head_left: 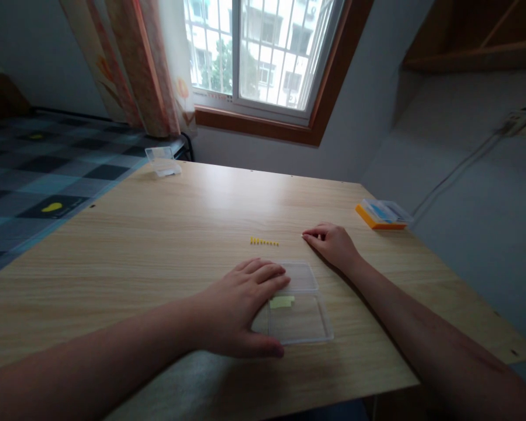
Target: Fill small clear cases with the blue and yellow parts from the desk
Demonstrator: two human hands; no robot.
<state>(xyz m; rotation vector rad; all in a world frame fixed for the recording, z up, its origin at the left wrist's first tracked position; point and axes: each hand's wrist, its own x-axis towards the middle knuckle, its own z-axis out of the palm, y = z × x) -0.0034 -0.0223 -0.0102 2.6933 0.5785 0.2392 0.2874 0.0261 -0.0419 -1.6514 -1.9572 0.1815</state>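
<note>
My left hand lies spread over the left edge of a clear plastic box, whose lid is folded open flat on the table. Inside the box is a pale yellow-green paper strip. Beyond it, a short row of tiny yellow pieces, too small to identify, runs left to right in descending size. My right hand rests on the table right of that row, thumb and forefinger pinched together. A tiny pale speck shows at those fingertips, too small to name.
A second clear box stands with its lid up at the table's far left corner. An orange case with a clear top sits by the right edge. Left of the wooden table is a bed with a checked cover.
</note>
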